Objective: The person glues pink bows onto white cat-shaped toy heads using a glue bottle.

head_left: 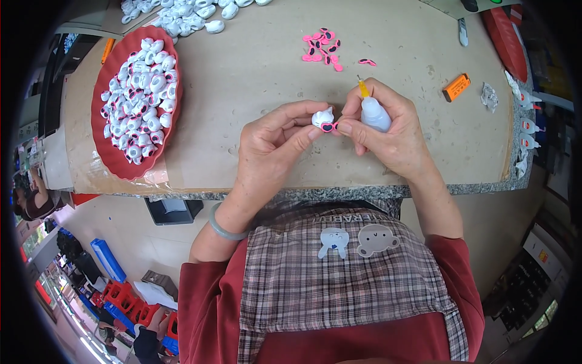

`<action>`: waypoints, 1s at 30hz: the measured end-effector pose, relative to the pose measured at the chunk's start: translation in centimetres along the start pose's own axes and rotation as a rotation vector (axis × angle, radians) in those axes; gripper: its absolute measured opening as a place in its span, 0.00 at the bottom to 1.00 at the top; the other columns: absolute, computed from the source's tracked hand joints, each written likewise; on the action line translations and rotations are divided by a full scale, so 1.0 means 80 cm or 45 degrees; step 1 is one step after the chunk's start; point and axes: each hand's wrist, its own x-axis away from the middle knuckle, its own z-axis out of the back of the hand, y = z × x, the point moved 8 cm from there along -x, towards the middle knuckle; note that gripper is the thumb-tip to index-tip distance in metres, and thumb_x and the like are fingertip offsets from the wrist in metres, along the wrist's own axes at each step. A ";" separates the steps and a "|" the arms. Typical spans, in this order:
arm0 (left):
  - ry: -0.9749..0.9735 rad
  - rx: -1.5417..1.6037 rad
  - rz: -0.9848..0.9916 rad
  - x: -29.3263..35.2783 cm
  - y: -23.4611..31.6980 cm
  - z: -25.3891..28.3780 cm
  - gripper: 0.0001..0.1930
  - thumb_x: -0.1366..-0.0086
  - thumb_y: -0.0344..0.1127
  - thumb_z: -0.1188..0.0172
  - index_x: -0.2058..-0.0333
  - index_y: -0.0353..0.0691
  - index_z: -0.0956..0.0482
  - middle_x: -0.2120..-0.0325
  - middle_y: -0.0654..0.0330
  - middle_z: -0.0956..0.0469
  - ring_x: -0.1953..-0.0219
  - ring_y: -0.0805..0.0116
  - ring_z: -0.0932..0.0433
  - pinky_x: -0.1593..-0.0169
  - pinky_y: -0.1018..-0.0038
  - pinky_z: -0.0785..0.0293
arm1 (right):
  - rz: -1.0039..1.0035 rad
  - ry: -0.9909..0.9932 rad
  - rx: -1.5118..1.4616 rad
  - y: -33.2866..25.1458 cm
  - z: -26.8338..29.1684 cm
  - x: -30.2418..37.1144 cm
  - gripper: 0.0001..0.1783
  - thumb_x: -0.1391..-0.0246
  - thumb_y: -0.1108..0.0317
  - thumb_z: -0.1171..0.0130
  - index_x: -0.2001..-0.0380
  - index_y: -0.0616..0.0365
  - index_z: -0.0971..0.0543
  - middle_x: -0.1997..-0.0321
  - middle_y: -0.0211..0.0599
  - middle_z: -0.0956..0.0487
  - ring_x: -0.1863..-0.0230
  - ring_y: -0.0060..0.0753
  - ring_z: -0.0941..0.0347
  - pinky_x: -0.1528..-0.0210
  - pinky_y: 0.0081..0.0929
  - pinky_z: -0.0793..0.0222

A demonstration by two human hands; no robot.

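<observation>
Between the thumb and fingers of my left hand (276,136) is a small white cat-head figurine (322,116). Pink-rimmed toy sunglasses (329,127) with dark lenses lie against its front. My right hand (391,130) has its thumb and forefinger at the right end of the sunglasses. That same hand also grips a white glue bottle (374,114) with a yellow nozzle and thin metal tip pointing up and away. Farther off on the table lie a loose pile of pink sunglasses (320,45) and one single pair (367,62).
At the left, a red scalloped tray (97,121) is heaped with white heads wearing sunglasses. Plain white heads (188,21) are piled at the far left. An orange box (456,88), crumpled foil (489,97) and a cutter (463,32) lie right. Glue bottles (528,125) line the right edge.
</observation>
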 end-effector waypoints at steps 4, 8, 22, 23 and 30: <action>-0.005 -0.042 -0.062 0.000 0.002 -0.001 0.14 0.40 0.19 0.45 0.54 0.28 0.27 0.61 0.56 0.23 0.58 0.70 0.22 0.55 0.79 0.25 | -0.022 0.021 0.005 0.003 -0.001 0.002 0.07 0.52 0.76 0.38 0.70 0.60 0.28 0.76 0.26 0.26 0.80 0.13 0.33 0.80 0.14 0.36; 0.007 -0.089 -0.066 0.001 0.000 0.001 0.14 0.40 0.19 0.45 0.54 0.29 0.26 0.60 0.56 0.23 0.58 0.70 0.22 0.55 0.79 0.25 | 0.151 0.157 0.253 -0.005 0.002 0.006 0.09 0.54 0.76 0.37 0.71 0.59 0.28 0.77 0.30 0.24 0.79 0.20 0.28 0.77 0.19 0.32; 0.027 -0.203 -0.120 0.000 0.005 0.002 0.13 0.43 0.19 0.43 0.57 0.29 0.25 0.58 0.54 0.23 0.57 0.71 0.23 0.53 0.76 0.25 | 0.278 0.236 0.476 -0.002 -0.001 0.011 0.14 0.55 0.77 0.36 0.66 0.59 0.29 0.73 0.31 0.22 0.78 0.15 0.28 0.77 0.15 0.31; 0.025 -0.203 -0.116 0.000 0.003 0.002 0.13 0.43 0.19 0.43 0.57 0.29 0.25 0.58 0.54 0.23 0.57 0.71 0.23 0.53 0.76 0.25 | 0.287 0.230 0.463 -0.002 -0.002 0.011 0.13 0.55 0.77 0.36 0.66 0.59 0.28 0.72 0.31 0.22 0.78 0.15 0.28 0.77 0.15 0.31; 0.000 -0.309 -0.245 0.000 0.007 -0.002 0.12 0.42 0.19 0.44 0.58 0.30 0.26 0.58 0.55 0.23 0.57 0.71 0.23 0.52 0.75 0.25 | 0.750 0.119 0.781 -0.030 -0.010 0.011 0.11 0.56 0.71 0.36 0.69 0.57 0.26 0.71 0.34 0.23 0.71 0.37 0.24 0.71 0.28 0.29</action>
